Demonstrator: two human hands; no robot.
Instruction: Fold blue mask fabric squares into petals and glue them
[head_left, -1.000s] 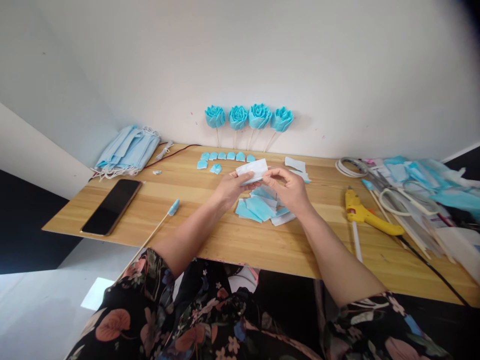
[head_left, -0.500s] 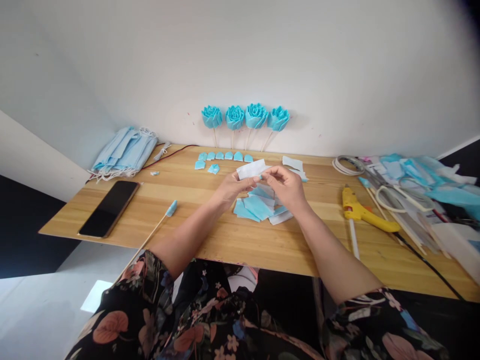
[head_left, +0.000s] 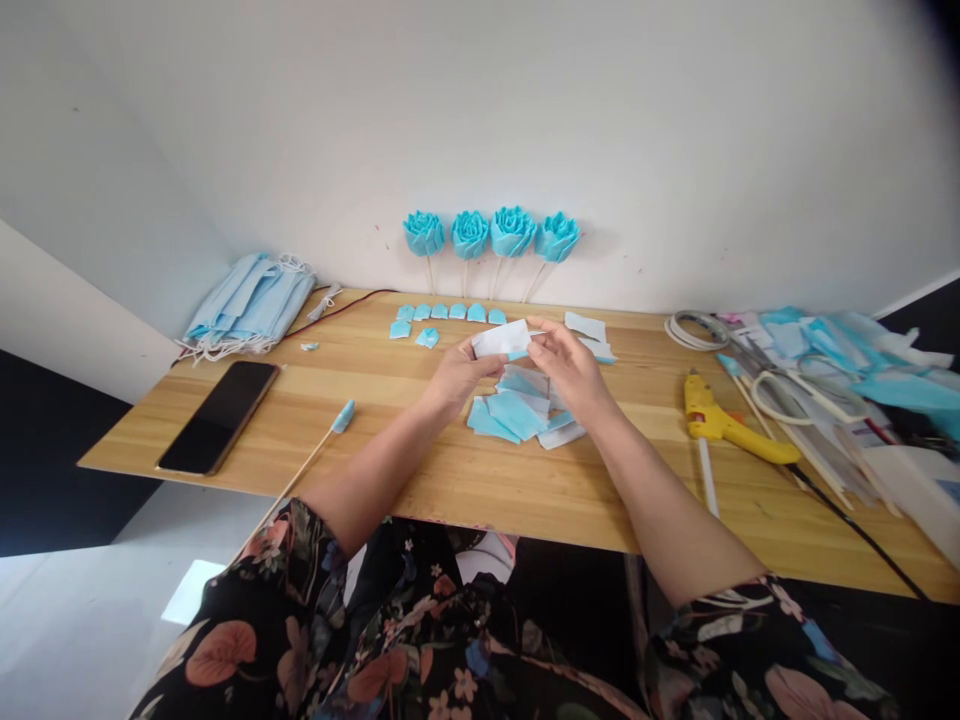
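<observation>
The left hand [head_left: 459, 375] and the right hand [head_left: 568, 362] both pinch one white fabric strip [head_left: 501, 339], held just above the pile of cut pieces [head_left: 517, 410] at the middle of the bench [head_left: 420, 470]. Left thumb and fingers are closed on the strip's left end; right fingertips are closed on its right end.

Change over the last second: the strip is shorter between the hands, and the right hand has moved inward and up along its right edge. Judgement: a fold or crease is being worked into the strip, so shaping is under way rather than finished.

Surroundings:
- Row of small blue petals [head_left: 448, 312] near the far edge, behind the hands.
- Four blue fabric roses [head_left: 491, 233] on sticks, leaning against the wall.
- Stack of face masks [head_left: 251, 300] at the far left corner.
- Phone [head_left: 219, 415] near the left edge, screen dark.
- Stick with a blue tip [head_left: 319, 450] right of the phone.
- Yellow glue gun [head_left: 731, 425] to the right, well apart from the hands.

No brand, label or writing is legible.
</observation>
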